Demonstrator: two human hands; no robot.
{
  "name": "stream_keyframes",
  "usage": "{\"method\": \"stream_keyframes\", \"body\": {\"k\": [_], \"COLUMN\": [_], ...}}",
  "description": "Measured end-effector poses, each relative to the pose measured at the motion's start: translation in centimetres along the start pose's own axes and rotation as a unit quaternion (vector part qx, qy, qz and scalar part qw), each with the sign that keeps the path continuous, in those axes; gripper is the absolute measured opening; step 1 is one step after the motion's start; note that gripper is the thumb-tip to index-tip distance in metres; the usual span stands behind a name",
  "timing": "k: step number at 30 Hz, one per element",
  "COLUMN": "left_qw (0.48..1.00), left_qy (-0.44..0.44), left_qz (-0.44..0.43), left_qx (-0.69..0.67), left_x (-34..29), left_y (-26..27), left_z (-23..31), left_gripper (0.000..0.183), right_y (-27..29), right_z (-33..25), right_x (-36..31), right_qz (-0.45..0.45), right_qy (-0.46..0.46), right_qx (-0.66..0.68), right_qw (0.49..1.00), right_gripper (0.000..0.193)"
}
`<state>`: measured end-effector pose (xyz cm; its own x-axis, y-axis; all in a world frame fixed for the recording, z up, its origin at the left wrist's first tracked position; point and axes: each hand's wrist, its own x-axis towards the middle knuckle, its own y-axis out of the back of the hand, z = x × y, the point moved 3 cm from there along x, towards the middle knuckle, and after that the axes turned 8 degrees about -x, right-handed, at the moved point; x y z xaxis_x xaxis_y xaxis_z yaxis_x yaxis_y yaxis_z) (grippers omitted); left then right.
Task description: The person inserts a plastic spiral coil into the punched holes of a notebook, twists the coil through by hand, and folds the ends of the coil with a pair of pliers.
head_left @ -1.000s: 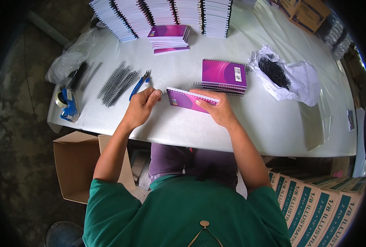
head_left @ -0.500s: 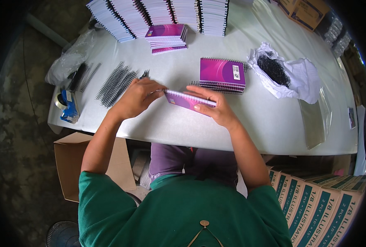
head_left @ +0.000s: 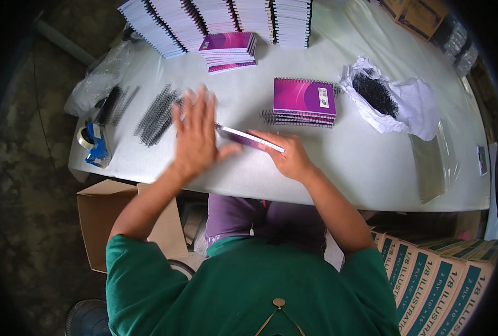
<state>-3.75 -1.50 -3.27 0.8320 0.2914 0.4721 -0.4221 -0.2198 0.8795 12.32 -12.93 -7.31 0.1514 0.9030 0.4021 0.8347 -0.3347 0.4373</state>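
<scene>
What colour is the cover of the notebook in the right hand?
The notebook has a purple cover, shown in the head view.

- blue tape dispenser [head_left: 99,152] sitting by the table's left edge, pale roll in it
- crumpled clear plastic bag [head_left: 89,92] just behind that
- open cardboard box [head_left: 166,238] down below, flap out
- row of brown-and-green cartons [head_left: 428,274], lower right
- another brown box [head_left: 422,18], far right corner

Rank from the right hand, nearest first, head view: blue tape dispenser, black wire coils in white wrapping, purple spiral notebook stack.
1. Purple spiral notebook stack: just beyond the right hand.
2. Black wire coils in white wrapping: farther right.
3. Blue tape dispenser: far left.
</scene>
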Motion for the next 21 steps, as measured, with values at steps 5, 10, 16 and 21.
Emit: {"method": "stream_keyframes", "body": {"k": [5, 10, 16, 21], "left_qw": [0.998, 0.987, 0.976, 0.988], "left_qy": [-0.001, 0.096, 0.078, -0.081], "left_qz": [0.053, 0.049, 0.188, 0.037], "left_qx": [0.04, -0.121, -0.073, -0.13], "left_x": [-2.9, -6.2, -7.1, -11.0], "left_y": [1.2, -2.7, -1.2, -4.5], "left_z": [1.2, 1.6, -0.4, 7.6], "left_gripper": [0.106, 0.112, 0.108, 0.115], "right_y": [-0.4, -1.6, -2.3, -2.5], "right_z": [-0.2, -2.2, -3.2, -2.4], "right_x": [-0.6, -0.9, -3.4, -4.8], "right_qz": [0.034, -0.014, -0.021, 0.053], "right_qy": [0.053, 0.112, 0.071, 0.032], "right_qx": [0.019, 0.008, 0.008, 0.013], "right_qw": [0.998, 0.994, 0.997, 0.998], "right_gripper": [0.044, 0.05, 0.049, 0.049]}}
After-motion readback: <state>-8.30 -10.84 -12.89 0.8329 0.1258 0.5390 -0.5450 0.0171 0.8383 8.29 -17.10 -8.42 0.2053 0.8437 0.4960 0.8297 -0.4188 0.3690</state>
